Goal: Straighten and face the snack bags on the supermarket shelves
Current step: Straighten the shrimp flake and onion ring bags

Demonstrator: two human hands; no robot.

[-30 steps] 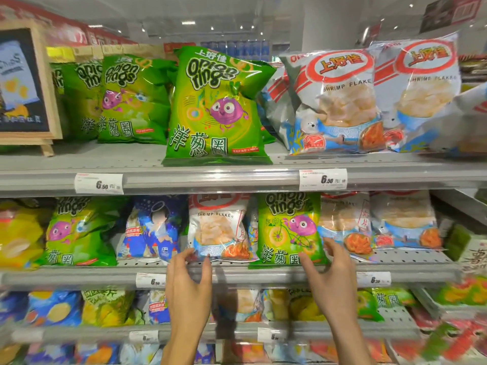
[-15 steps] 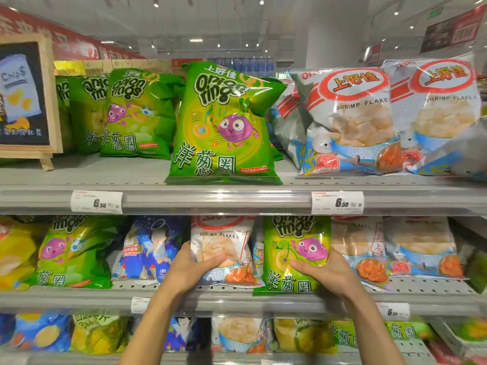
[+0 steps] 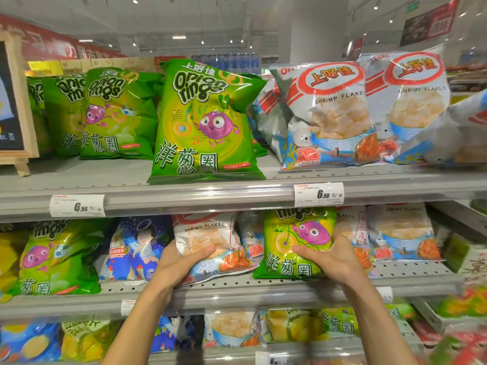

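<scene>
On the middle shelf [image 3: 263, 288] my left hand [image 3: 179, 262] grips a white shrimp flakes bag [image 3: 210, 241] from its left side, thumb across the front. My right hand [image 3: 329, 259] holds a green onion rings bag [image 3: 292, 241] next to it, thumb on the front and fingers round its right edge. Both bags stand near the shelf's front edge, the white one tilted. On the top shelf a large onion rings bag [image 3: 205, 122] stands forward of its row, with shrimp flakes bags [image 3: 332, 111] to its right.
More snack bags line the middle shelf: an onion rings bag [image 3: 55, 256] and a blue bag [image 3: 137, 248] at left, shrimp flakes bags [image 3: 403, 233] at right. A chalkboard sign [image 3: 13, 101] stands at top left. Price tags [image 3: 318, 194] sit on the shelf rails. A lower shelf holds further bags.
Both hands rose from the shelf rail and took hold of the two bags. The view has moved closer and tilted up slightly.
</scene>
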